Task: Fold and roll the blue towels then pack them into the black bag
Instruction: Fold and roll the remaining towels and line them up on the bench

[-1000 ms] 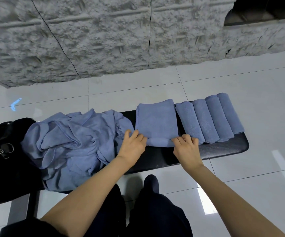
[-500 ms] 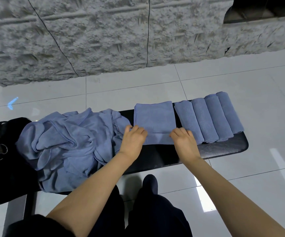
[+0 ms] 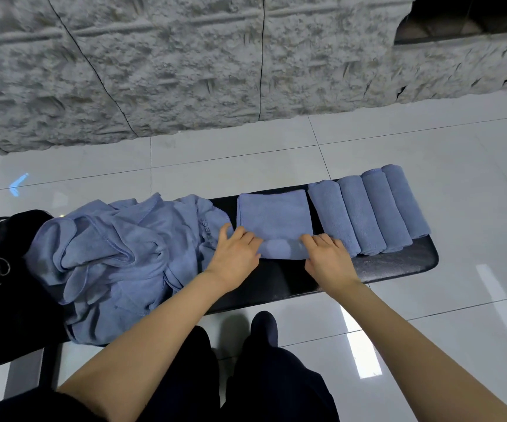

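Rolling towel number five

Both hands' fingers (image 3: 319, 240) curl around the folded towel (image 3: 273, 217)'s 6 o'clock edge; uneven pushing could skew the roll.

Your blue towels (image 3: 273, 217) are soft, matt, napped cloth. The table (image 3: 398, 263) under them has smooth black padding with a faint sheen. Glossy floor tiles (image 3: 429, 141) meet a rough stone wall (image 3: 185, 65).
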Action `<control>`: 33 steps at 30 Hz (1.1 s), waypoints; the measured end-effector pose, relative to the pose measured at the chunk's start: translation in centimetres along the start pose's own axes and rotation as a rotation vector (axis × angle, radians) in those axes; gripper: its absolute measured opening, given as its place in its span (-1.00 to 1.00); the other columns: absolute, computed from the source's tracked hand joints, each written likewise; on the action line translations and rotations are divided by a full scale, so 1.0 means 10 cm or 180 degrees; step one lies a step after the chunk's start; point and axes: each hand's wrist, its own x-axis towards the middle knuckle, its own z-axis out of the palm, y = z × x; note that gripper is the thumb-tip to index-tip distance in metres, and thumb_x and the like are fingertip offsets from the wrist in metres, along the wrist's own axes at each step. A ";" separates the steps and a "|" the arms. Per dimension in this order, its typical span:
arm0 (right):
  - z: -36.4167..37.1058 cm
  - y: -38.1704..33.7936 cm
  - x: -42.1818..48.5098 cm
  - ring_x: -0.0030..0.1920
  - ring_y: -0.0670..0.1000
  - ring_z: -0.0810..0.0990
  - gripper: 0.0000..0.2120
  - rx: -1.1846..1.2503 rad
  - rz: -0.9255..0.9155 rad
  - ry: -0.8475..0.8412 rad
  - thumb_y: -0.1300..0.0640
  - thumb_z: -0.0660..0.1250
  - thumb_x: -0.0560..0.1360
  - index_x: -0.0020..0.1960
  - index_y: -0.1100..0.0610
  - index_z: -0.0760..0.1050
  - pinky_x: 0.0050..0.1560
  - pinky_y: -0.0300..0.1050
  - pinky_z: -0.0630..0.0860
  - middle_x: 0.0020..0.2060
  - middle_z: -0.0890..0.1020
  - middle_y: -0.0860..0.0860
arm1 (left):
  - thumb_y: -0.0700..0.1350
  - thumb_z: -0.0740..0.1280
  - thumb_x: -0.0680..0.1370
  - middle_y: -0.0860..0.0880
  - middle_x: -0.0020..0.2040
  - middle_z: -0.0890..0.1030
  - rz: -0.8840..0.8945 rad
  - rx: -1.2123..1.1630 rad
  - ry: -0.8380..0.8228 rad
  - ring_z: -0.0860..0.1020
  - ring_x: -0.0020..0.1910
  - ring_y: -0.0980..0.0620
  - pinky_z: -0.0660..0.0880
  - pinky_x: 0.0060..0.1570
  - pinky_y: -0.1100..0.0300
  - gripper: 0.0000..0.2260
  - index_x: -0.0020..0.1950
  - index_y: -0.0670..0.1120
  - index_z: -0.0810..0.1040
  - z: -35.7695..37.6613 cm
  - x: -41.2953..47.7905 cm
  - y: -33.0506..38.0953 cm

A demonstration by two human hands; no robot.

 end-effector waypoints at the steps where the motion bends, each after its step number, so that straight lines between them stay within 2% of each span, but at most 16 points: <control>1: -0.01 0.02 -0.03 -0.34 0.09 0.55 -0.57 0.0023 -0.0055 -0.0034 0.39 0.50 0.03 -0.13 0.16 0.56 -0.31 -0.09 0.50 -0.41 0.56 0.01 | -0.04 0.28 0.54 0.01 0.02 0.59 0.0001 -0.0208 -0.0161 0.44 0.13 -0.03 0.01 0.32 -0.10 -0.75 0.18 -0.07 0.54 -0.02 -0.01 0.00; 4: -0.04 0.08 -0.01 -0.24 0.10 0.58 -0.63 0.0011 -0.0138 0.0007 0.33 0.53 0.07 -0.15 0.14 0.61 -0.30 -0.08 0.50 -0.32 0.61 0.02 | -0.06 0.13 0.61 0.02 -0.04 0.49 -0.0268 -0.0897 -0.0308 0.34 0.20 -0.01 -0.09 0.36 -0.03 -0.74 0.28 -0.03 0.38 -0.10 0.03 0.00; 7: -0.08 0.06 0.17 -0.13 0.16 0.57 -0.64 -0.0288 -0.0171 0.0138 0.37 0.51 0.06 -0.17 0.15 0.63 -0.22 -0.05 0.48 -0.15 0.60 0.07 | -0.12 0.12 0.59 0.03 -0.04 0.49 -0.0604 -0.1062 -0.0192 0.34 0.18 -0.03 0.05 0.31 0.02 -0.81 0.19 -0.01 0.39 -0.11 0.16 0.03; 10: -0.08 -0.03 0.27 -0.18 0.15 0.55 -0.54 -0.0243 -0.0110 0.0199 0.48 0.46 0.00 -0.15 0.16 0.57 -0.23 -0.05 0.45 -0.21 0.58 0.06 | -0.32 0.23 0.49 0.03 0.14 0.48 -0.0823 -0.1192 0.0180 0.37 0.16 -0.01 0.15 0.23 0.12 -0.65 0.22 -0.02 0.46 -0.07 0.26 0.10; 12: -0.03 -0.07 0.27 -0.21 0.13 0.54 -0.59 -0.0129 -0.0186 0.0246 0.48 0.46 0.04 -0.18 0.17 0.55 -0.24 -0.06 0.46 -0.24 0.57 0.05 | -0.42 0.36 0.33 0.01 0.02 0.56 -0.0649 -0.1094 0.0455 0.49 0.03 -0.03 0.28 0.17 0.11 -0.59 0.11 -0.08 0.56 -0.04 0.28 0.13; 14: 0.04 -0.07 0.22 -0.15 0.12 0.58 -0.66 -0.0076 -0.0278 0.0289 0.42 0.49 0.15 -0.12 0.19 0.58 -0.12 -0.04 0.52 -0.17 0.60 0.07 | -0.33 0.48 0.26 -0.01 -0.11 0.58 -0.0411 -0.0664 0.0774 0.54 -0.12 -0.05 0.39 0.05 0.08 -0.64 0.01 -0.10 0.60 0.05 0.25 0.14; 15: 0.08 -0.06 0.20 -0.08 0.12 0.59 -0.68 -0.0072 -0.0323 0.0270 0.35 0.50 0.22 -0.04 0.21 0.58 -0.02 -0.02 0.53 -0.10 0.61 0.08 | -0.20 0.49 0.32 -0.01 -0.10 0.58 -0.0344 -0.0458 0.0744 0.54 -0.11 -0.04 0.38 0.07 0.08 -0.69 0.03 -0.10 0.59 0.09 0.21 0.14; 17: 0.13 -0.06 0.17 0.05 0.14 0.58 -0.58 -0.0114 -0.0335 0.0095 0.24 0.51 0.28 0.12 0.25 0.55 0.15 0.03 0.51 0.02 0.60 0.12 | 0.10 0.44 0.38 -0.04 0.00 0.56 -0.0260 -0.0172 0.0393 0.52 -0.01 -0.04 0.34 0.17 0.04 -0.56 0.15 -0.13 0.53 0.15 0.15 0.16; 18: 0.15 -0.06 0.17 0.08 0.15 0.57 -0.53 -0.0160 -0.0313 0.0023 0.23 0.51 0.28 0.17 0.26 0.53 0.20 0.05 0.48 0.06 0.59 0.13 | 0.16 0.44 0.35 -0.05 0.03 0.55 -0.0246 -0.0041 0.0201 0.51 0.03 -0.05 0.34 0.21 0.01 -0.46 0.20 -0.14 0.51 0.16 0.13 0.16; 19: 0.16 -0.07 0.19 0.09 0.15 0.57 -0.51 -0.0207 -0.0281 0.0017 0.26 0.51 0.26 0.17 0.26 0.52 0.22 0.06 0.47 0.06 0.58 0.14 | 0.15 0.48 0.31 -0.06 0.05 0.55 -0.0263 0.0083 0.0091 0.51 0.04 -0.05 0.35 0.23 -0.01 -0.41 0.22 -0.14 0.50 0.16 0.14 0.16; 21: 0.12 -0.12 0.27 0.01 0.15 0.58 -0.55 -0.0245 -0.0175 0.0068 0.36 0.49 0.23 0.10 0.25 0.53 0.19 0.06 0.49 -0.02 0.60 0.13 | -0.04 0.56 0.26 -0.05 0.03 0.57 -0.0350 0.0221 0.0148 0.53 0.01 -0.04 0.37 0.24 -0.04 -0.43 0.22 -0.14 0.51 0.08 0.21 0.17; 24: 0.04 -0.15 0.37 -0.13 0.14 0.60 -0.59 -0.0308 -0.0112 0.0053 0.42 0.50 0.14 -0.04 0.24 0.55 0.12 0.06 0.53 -0.17 0.60 0.11 | -0.28 0.54 0.20 -0.03 -0.05 0.59 -0.0306 -0.0010 0.0104 0.54 -0.04 -0.03 0.38 0.22 -0.09 -0.41 0.21 -0.13 0.51 -0.05 0.29 0.11; 28: -0.03 -0.09 0.28 -0.21 0.13 0.60 -0.56 -0.0501 -0.0212 0.0064 0.37 0.47 0.13 0.01 0.23 0.58 0.14 0.13 0.50 -0.29 0.61 0.09 | -0.27 0.26 0.52 -0.07 0.19 0.50 -0.0022 -0.0492 -0.0278 0.28 0.30 -0.15 0.04 0.41 -0.01 -0.56 0.39 -0.09 0.31 -0.09 0.28 0.02; 30: -0.07 -0.08 0.15 -0.26 0.11 0.58 -0.64 -0.0547 -0.0311 0.0010 0.26 0.47 0.15 -0.05 0.21 0.58 0.10 0.12 0.52 -0.36 0.58 0.07 | -0.25 0.15 0.58 -0.13 0.27 0.42 -0.0082 -0.0725 -0.0842 0.07 0.43 -0.21 -0.04 0.43 -0.02 -0.63 0.39 -0.06 0.32 -0.16 0.28 0.00; 32: -0.07 -0.10 0.01 -0.27 0.08 0.55 -0.70 -0.0524 -0.0371 -0.0193 0.12 0.55 0.16 -0.17 0.17 0.56 -0.07 0.01 0.54 -0.32 0.58 0.05 | -0.16 0.11 0.63 -0.18 0.35 0.30 0.0110 -0.0842 -0.1339 -0.09 0.48 -0.23 0.00 0.42 -0.04 -0.68 0.38 -0.02 0.36 -0.23 0.30 -0.01; 33: -0.07 -0.12 -0.03 -0.28 0.07 0.54 -0.69 -0.0474 -0.0347 -0.0270 0.09 0.57 0.15 -0.20 0.16 0.55 -0.20 -0.05 0.52 -0.29 0.57 0.04 | -0.12 0.10 0.64 -0.18 0.36 0.30 0.0137 -0.0827 -0.1418 -0.07 0.48 -0.23 -0.01 0.43 -0.06 -0.70 0.37 -0.01 0.38 -0.26 0.35 -0.02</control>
